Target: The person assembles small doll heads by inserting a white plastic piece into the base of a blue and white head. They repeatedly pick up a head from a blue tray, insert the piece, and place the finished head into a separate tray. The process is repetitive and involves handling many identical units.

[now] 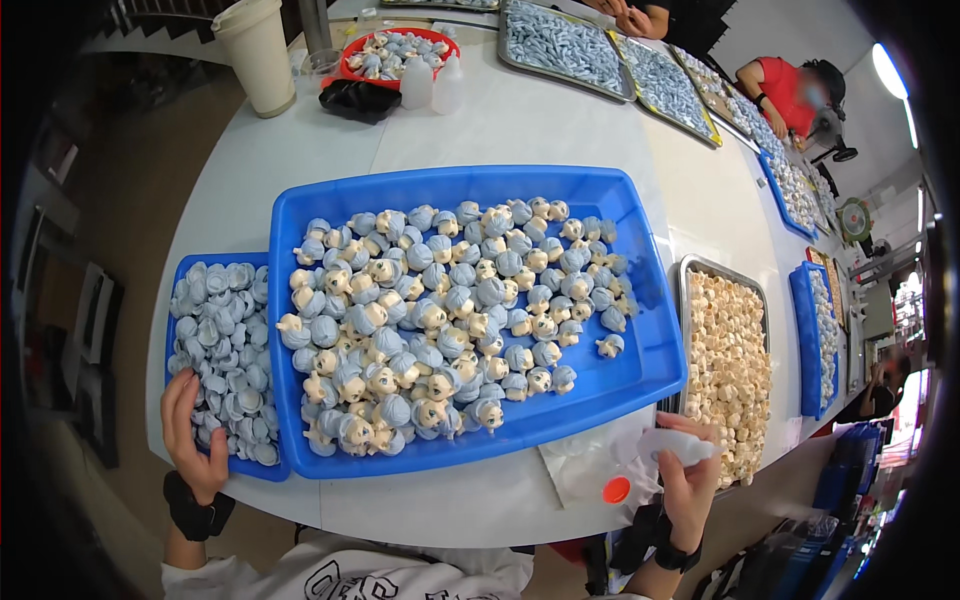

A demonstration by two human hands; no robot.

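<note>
My left hand rests at the near left corner of a small blue tray, thumb apart and fingers stretched over its edge. That tray is full of light blue, cup-shaped doll hair pieces. My right hand is closed round a small white squeeze bottle, held sideways with its tip toward the right. Between the hands lies a large blue tray of small doll heads with cream faces and blue hair. A metal tray of cream-coloured face pieces sits near my right hand.
Near my right hand are clear plastic film and an orange round piece. Farther back stand a tall white cup, a red basket of parts, two bottles and a black bundle. Co-workers sit beside trays at upper right.
</note>
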